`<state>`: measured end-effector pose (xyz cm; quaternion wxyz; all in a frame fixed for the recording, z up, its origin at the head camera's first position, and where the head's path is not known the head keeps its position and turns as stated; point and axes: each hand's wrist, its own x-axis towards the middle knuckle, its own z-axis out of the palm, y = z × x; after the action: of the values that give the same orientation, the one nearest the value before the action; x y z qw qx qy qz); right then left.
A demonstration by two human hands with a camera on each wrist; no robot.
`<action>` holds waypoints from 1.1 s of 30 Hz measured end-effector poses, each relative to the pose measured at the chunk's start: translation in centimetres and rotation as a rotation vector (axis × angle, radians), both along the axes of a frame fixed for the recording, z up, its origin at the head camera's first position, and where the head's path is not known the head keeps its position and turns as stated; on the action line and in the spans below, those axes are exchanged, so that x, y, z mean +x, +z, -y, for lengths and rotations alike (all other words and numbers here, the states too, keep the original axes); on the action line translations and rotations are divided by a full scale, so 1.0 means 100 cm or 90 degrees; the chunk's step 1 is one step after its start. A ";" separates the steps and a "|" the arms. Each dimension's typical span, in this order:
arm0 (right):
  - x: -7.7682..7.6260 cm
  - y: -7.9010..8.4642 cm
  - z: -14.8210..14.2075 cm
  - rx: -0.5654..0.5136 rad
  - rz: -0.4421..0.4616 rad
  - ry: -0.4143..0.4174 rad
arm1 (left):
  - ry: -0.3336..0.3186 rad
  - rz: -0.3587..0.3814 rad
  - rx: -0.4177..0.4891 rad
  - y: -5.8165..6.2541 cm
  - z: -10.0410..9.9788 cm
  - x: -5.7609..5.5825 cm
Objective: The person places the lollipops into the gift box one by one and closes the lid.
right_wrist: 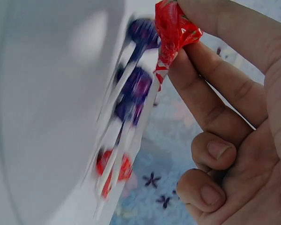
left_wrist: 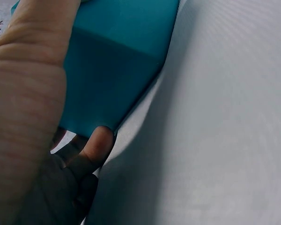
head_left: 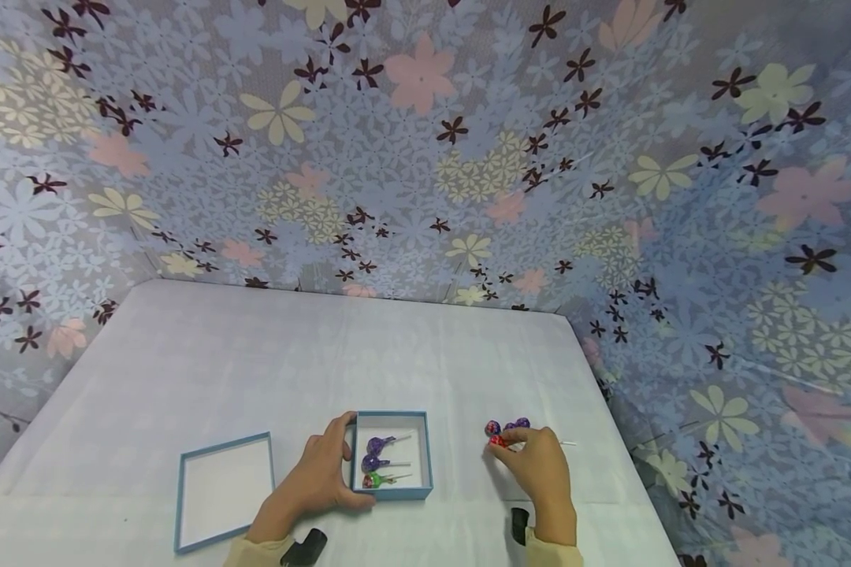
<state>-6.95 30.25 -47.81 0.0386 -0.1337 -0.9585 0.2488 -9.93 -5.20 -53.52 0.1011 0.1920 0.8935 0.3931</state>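
Observation:
A small blue box (head_left: 427,461) with a white inside stands on the table. In it lie two purple lollipops (head_left: 376,463) and a green-wrapped lollipop (head_left: 373,479), sticks toward the right. My left hand (head_left: 321,475) grips the box from its left side, thumb at the near corner and fingers at the far one. In the left wrist view a fingertip (left_wrist: 99,144) touches the blue wall. Right of the box, my right hand (head_left: 542,465) pinches a red lollipop (right_wrist: 171,30) by its wrapped head between thumb and fingers, its stick pointing down in the right wrist view.
Beside my right hand lie purple lollipops (right_wrist: 133,93) and another red lollipop (right_wrist: 114,166), blurred in the right wrist view. A blue-edged lid (head_left: 223,492), white inside, lies left of the box. White cloth covers the table (head_left: 340,346); flowered fabric (head_left: 397,157) hangs around it.

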 end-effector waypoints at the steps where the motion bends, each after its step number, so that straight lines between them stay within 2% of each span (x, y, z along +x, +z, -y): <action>1: -0.002 0.001 0.004 -0.001 -0.009 0.007 | 0.001 0.000 -0.001 0.000 0.000 0.000; 8: -0.013 0.005 0.032 -0.004 -0.058 0.043 | 0.004 0.003 0.001 0.000 -0.001 0.001; 15: -0.017 0.014 0.052 0.015 -0.088 0.066 | 0.003 -0.010 0.007 0.002 -0.001 0.002; 33: -0.024 0.025 0.084 0.003 -0.121 0.101 | 0.000 -0.004 0.003 0.000 0.000 0.000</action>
<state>-9.39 21.84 -45.27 0.1099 -0.0335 -0.9587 0.2602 -9.89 -5.19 -53.53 0.0981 0.1936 0.8929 0.3945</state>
